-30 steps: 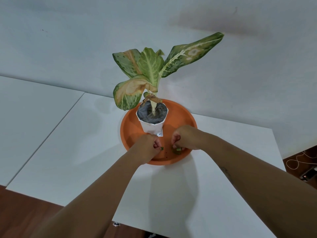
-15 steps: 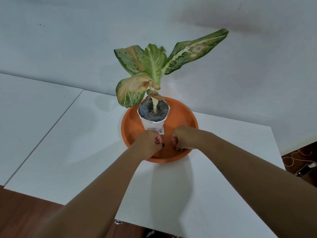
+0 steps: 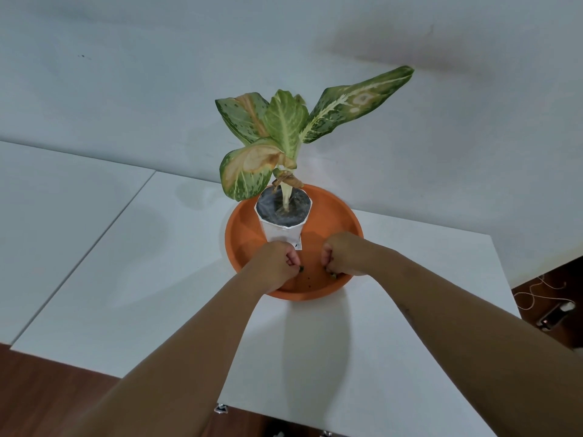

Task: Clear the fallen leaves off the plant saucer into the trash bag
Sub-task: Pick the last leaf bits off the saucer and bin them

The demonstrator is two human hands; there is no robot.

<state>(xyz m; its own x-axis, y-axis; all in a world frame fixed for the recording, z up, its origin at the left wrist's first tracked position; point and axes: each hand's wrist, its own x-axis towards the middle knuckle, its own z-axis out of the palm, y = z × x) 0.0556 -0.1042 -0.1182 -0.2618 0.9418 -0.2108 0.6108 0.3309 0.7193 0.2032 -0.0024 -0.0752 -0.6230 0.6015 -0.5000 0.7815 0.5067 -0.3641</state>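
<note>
since a second ago both fists have drawn a little closer over the round orange plastic saucer [image 3: 334,216], which sits on a white table [image 3: 157,279]. left of the saucer's centre, the left hand [image 3: 277,263] is curled tight, pinching a small green leaf scrap [image 3: 302,269]. a white paper-wrapped pot [image 3: 282,228] with a variegated plant [image 3: 284,130] stands upright behind. the right hand [image 3: 342,253] is clenched on another leaf bit [image 3: 332,274].

White tables [image 3: 132,266] against a pale wall [image 3: 157,74], wooden floor [image 3: 47,392].
</note>
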